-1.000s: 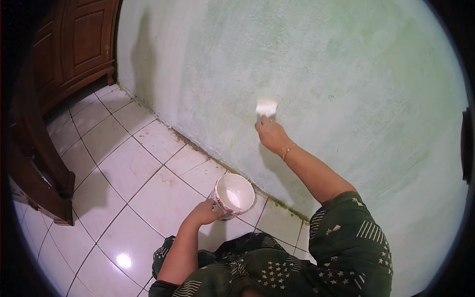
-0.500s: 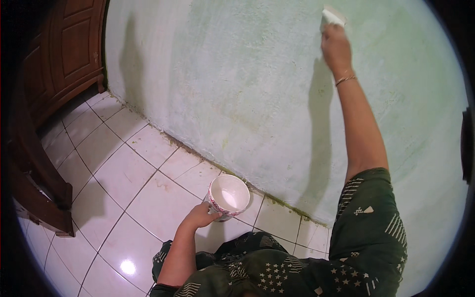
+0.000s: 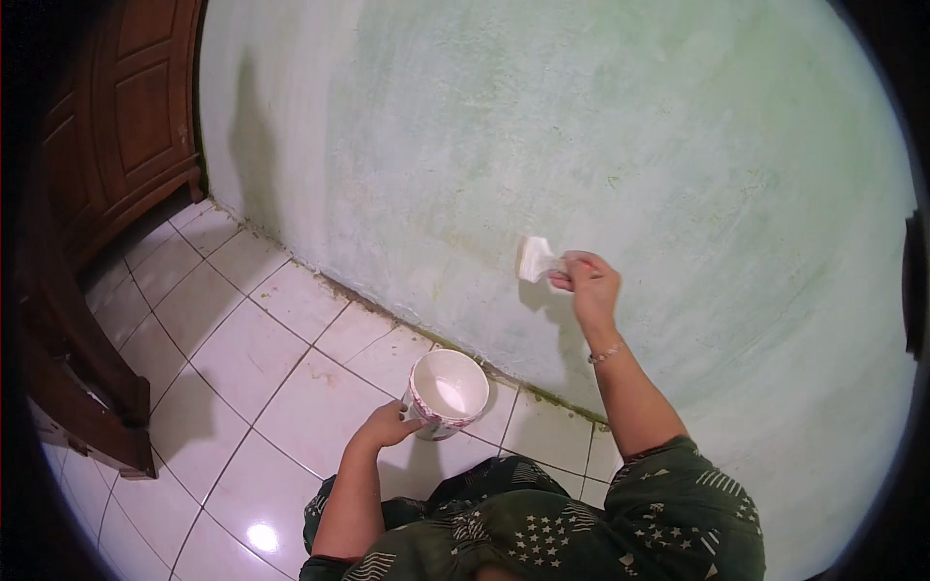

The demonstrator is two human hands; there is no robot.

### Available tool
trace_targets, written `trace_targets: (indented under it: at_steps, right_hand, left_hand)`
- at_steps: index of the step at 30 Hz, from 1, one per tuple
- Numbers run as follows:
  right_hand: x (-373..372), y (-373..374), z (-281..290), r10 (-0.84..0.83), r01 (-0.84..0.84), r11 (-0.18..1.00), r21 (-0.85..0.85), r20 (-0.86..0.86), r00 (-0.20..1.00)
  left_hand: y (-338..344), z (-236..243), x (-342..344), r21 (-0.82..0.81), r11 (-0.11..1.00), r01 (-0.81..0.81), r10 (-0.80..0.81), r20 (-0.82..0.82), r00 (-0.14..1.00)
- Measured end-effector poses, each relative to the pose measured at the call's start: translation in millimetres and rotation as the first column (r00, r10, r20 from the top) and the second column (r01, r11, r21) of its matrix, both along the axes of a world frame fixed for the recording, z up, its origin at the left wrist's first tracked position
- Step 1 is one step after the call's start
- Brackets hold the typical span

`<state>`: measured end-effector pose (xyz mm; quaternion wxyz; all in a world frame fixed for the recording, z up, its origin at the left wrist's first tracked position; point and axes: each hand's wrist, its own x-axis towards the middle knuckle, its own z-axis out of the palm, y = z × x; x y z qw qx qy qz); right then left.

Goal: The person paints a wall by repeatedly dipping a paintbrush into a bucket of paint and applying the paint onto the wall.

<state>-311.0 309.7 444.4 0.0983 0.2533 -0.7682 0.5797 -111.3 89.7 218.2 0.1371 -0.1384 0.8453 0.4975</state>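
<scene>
My right hand (image 3: 592,289) grips a paintbrush (image 3: 535,258) by its handle, the broad white-coated head turned to the left against or very close to the pale green, patchily white wall (image 3: 736,194). Lower down, my left hand (image 3: 387,423) holds a small white bucket (image 3: 448,366) by its side, thumb and fingers at the pink-patterned outside. White paint lies in the bottom of the bucket. My forearms come in from the lower edge, with dark green patterned clothing around them.
A dark wooden cabinet (image 3: 140,97) stands at the upper left by the wall. Carved wooden furniture (image 3: 111,378) is at the left. Below runs a white tiled floor (image 3: 247,382), with flaking green and dirt along the wall's foot (image 3: 552,402). A dark object sits at the far right rim.
My right hand and the brush rose high to the upper right half a second ago and are now back down near mid-wall, the brush turned sideways. My left hand holds the bucket nearly unmoved.
</scene>
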Motion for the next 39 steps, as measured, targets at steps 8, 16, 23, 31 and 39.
trace_targets:
  at_steps: [8,16,23,31,39]
  right_hand:
    - [44,117,66,0.238,0.101,0.506,-0.856,0.252,0.938]
    - [77,194,42,0.42,0.192,0.423,-0.886,0.38,0.824]
    - [104,247,92,0.351,-0.101,0.327,-0.939,0.021,0.936]
    - [111,224,9,0.66,-0.119,0.539,-0.834,0.33,0.675]
    - [103,210,74,0.008,0.011,0.997,-0.074,0.255,0.967]
  left_hand:
    - [-19,-44,-11,-0.01,0.998,-0.068,0.069,0.097,0.993]
    - [-16,-72,-11,-0.02,0.999,-0.026,0.03,0.263,0.964]
    - [-13,-96,2,-0.067,0.996,-0.057,0.076,0.337,0.938]
    - [-12,-93,8,-0.207,0.977,-0.055,0.128,0.357,0.925]
    - [17,-18,22,-0.045,0.959,-0.279,0.279,-0.009,0.96]
